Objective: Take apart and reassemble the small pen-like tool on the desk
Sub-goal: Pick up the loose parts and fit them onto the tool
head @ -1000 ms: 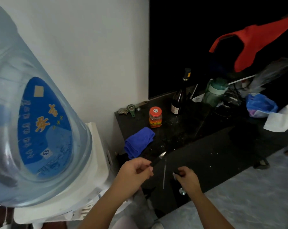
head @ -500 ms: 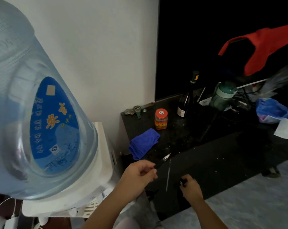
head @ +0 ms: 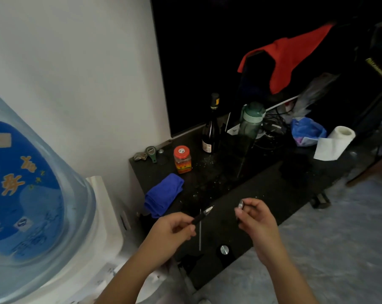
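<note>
My left hand (head: 173, 227) grips the dark front section of the pen (head: 202, 215), its silver tip pointing up and to the right. In my right hand (head: 254, 218) I pinch a small dark pen part with a silver end (head: 240, 205), held above the black desk (head: 262, 194). A thin pale refill rod (head: 200, 233) lies on the desk between my hands. Close to the desk's front edge sits a small round silver cap (head: 224, 249).
A blue cloth (head: 163, 194), a red-lidded jar (head: 182, 160), a dark wine bottle (head: 211, 128), a green-capped bottle (head: 250, 121), a wrench (head: 151, 151) and a paper roll (head: 334, 143) stand further back. A large water dispenser bottle (head: 27, 194) fills the left.
My right hand has risen off the desk with a small pen part and moved right. The round silver cap now shows on the desk. The camera view shifted leftward and closer.
</note>
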Tool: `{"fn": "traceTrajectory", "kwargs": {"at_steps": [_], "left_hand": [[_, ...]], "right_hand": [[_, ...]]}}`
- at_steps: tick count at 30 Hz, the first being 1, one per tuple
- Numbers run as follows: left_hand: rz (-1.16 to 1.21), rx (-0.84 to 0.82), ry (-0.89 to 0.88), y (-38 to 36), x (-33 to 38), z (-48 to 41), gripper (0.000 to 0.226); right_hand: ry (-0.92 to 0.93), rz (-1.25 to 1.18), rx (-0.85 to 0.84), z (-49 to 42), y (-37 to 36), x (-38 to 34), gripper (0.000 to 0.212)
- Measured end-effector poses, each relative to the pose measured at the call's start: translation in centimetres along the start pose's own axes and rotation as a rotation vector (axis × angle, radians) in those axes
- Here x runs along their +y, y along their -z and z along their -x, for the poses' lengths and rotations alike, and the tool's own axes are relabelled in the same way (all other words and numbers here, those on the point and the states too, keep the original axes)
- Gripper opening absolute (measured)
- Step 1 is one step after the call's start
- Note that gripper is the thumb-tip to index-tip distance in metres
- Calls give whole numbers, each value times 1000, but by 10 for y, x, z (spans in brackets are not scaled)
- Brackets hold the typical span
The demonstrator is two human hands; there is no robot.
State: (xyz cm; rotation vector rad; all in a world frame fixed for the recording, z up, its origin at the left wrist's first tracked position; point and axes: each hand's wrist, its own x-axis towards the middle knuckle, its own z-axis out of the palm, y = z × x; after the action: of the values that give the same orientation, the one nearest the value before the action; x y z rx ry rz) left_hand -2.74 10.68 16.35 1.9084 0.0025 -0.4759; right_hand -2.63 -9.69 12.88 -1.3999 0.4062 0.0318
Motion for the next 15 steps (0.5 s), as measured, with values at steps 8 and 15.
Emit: {"fn": "traceTrajectory", "kwargs": {"at_steps": [8, 15], "left_hand": [[-36, 5, -79, -1, 7, 1, 27], [-35, 59, -82, 4, 5, 5, 27]], "right_hand": [[104, -155, 13, 19, -17, -29, 16], [124, -157, -11, 18, -32, -36, 21]]}}
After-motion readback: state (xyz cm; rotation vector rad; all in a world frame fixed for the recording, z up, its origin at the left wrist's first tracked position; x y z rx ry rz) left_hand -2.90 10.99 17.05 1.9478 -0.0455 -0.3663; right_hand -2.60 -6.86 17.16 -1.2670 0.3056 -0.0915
